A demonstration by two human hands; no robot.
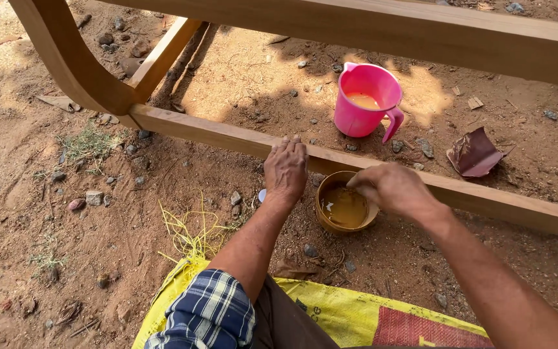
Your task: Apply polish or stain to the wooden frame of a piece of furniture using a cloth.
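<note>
Fingers of the left hand [285, 169] lie flat and close together, tips touching the near edge of the lower wooden rail [227, 134]. Right hand [392, 189] fingers curl narrow at the far rim of one brown bowl [345, 208] of tan liquid, which sits on the dirt against the rail; what they pinch I cannot tell. One pink jug [365, 100] stands beyond the rail.

I counted one pink jug [364, 102], one brown bowl [345, 208], one wooden frame [227, 134] and one yellow sack [350, 317] before me.
</note>
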